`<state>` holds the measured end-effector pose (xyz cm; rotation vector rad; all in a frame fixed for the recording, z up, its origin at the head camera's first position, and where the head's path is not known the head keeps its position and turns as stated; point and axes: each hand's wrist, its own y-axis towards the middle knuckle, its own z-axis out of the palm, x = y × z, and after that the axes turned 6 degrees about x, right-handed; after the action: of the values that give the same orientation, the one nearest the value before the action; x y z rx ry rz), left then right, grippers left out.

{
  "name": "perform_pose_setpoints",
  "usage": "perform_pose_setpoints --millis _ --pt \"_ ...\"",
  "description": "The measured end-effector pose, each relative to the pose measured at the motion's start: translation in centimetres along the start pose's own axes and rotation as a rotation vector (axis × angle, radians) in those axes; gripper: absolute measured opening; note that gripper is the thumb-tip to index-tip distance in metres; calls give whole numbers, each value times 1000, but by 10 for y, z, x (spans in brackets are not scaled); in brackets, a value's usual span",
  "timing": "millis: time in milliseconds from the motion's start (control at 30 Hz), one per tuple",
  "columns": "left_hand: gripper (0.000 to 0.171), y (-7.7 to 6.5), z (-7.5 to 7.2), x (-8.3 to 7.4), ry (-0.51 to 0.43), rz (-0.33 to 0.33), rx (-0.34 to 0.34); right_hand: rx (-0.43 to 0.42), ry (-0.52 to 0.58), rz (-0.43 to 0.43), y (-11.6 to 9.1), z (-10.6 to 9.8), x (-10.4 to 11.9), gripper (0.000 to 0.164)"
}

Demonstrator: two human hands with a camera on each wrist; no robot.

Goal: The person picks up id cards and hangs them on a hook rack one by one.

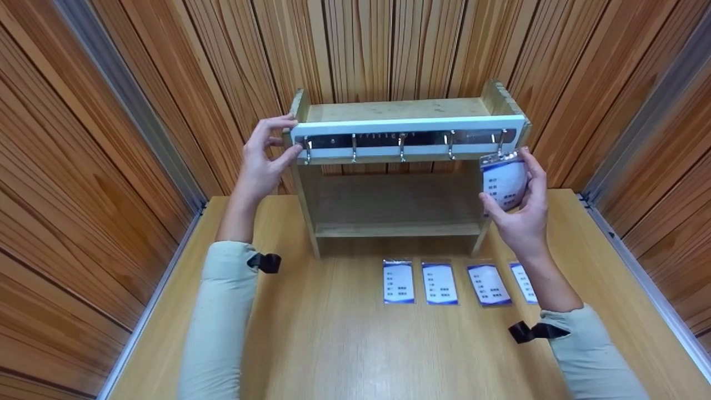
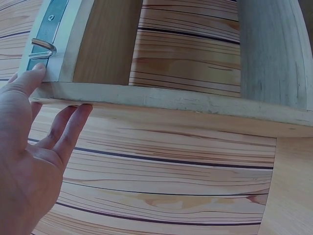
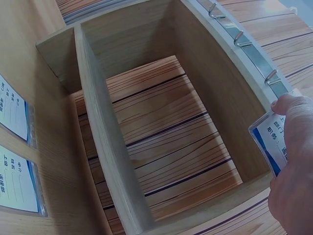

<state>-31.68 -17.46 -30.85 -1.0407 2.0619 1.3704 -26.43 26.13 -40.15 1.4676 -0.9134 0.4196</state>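
A small wooden shelf (image 1: 397, 229) carries a white rail (image 1: 377, 125) with several metal hooks along its upper front. At the rail's left end my left hand (image 1: 262, 158) grips the shelf's corner, thumb on the front and fingertips against the outer side (image 2: 146, 95). My right hand (image 1: 525, 214) pinches a clear-sleeved name badge (image 1: 504, 178) by its edges, just under the rightmost hook (image 1: 502, 138). The badge's top touches or nearly touches that hook; I cannot tell which. In the right wrist view, my hand (image 3: 298, 156) covers much of the badge (image 3: 270, 139).
Several similar badges lie in a row on the table before the shelf, among them a left one (image 1: 398, 282) and a tilted one (image 1: 489, 285). The right forearm partly covers the rightmost badge (image 1: 523, 282). Wood-plank walls (image 1: 389, 50) stand behind and at both sides.
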Motion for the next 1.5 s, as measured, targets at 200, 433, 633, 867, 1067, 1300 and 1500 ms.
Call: perform_pose_setpoints --millis 200,433,633,867,1067,1300,1500 --pt "38 2 1 1 -2 -3 5 -2 7 11 -1 1 -1 86" --pt "38 7 1 19 -19 1 -8 -1 16 28 -2 1 -5 86" --pt "39 9 -1 29 -7 22 -13 7 22 31 -1 2 -6 89" --pt "37 8 -2 29 -4 28 -3 20 12 30 0 1 -6 85" --pt "38 7 -1 30 -16 25 -8 43 -11 49 1 2 -7 81" --pt "38 6 0 24 -12 11 -6 42 -51 87 0 4 -6 79" --pt "39 0 -1 2 -11 -9 4 28 -81 83 -1 6 -1 79"
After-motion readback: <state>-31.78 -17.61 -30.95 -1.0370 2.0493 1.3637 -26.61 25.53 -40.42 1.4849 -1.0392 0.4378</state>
